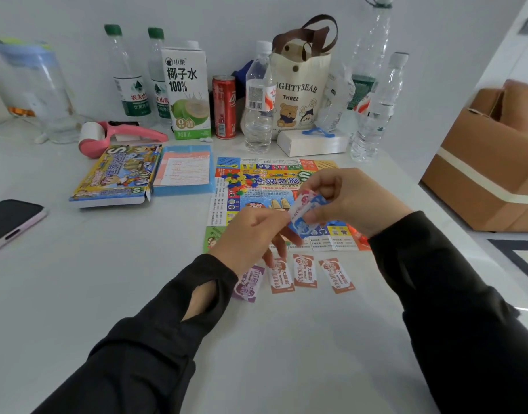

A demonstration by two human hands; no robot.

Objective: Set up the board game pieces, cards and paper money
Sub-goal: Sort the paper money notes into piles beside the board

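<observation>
A white desk [107, 294] against a pale wall [226, 19] carries everything here. Our fingers [322, 183] are curled on both sides: the right hand [346, 198] and the left hand [247, 237] pinch one small wad [304, 213] of blue and pink paper money between them, above the near edge of the board [274, 180]. We judge that we are partway through dealing the money out by colour. The next move turns on what lies just below the hands, toward us: a row of notes flat on the desk. A purple note [249, 283] is at the left, partly under the left wrist, followed by three orange notes [305, 270]. Each has its long axis running roughly away from us, and the row runs left to right along the board's near edge. The bare spot past the rightmost note [336, 275] is nearer the right hand, so a blue note would likely go there, turned the same way. Farther out, a heap of coloured tokens [237, 180] sits on the board's far left part. Left of the board a blue tray [183, 171] holds a printed sheet, and the box [116, 174] lies with its end flap open, its inside hidden. Bottles [258, 115], a carton [188, 91], a can [224, 106] and a bag [301, 88] line the wall, and a phone [11, 222] lies at the left edge.
</observation>
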